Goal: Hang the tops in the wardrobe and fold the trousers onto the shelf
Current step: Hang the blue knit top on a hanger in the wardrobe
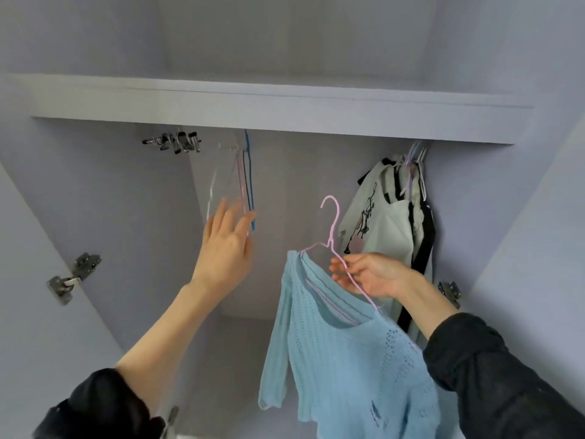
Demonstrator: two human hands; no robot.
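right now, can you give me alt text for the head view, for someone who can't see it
The right hand grips a pink hanger carrying a light blue knit top inside an open wardrobe. The left hand, fingers straight, reaches to empty hangers; white and black tops hang at right.

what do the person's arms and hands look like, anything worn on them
Both arms wear dark, nearly black sleeves of soft creased cloth, pushed up so the forearms are bare: the left sleeve bunches near the elbow, the right sleeve sits partway up the forearm. The left hand and right hand are bare, with no gloves, rings, watch or bracelets in view.
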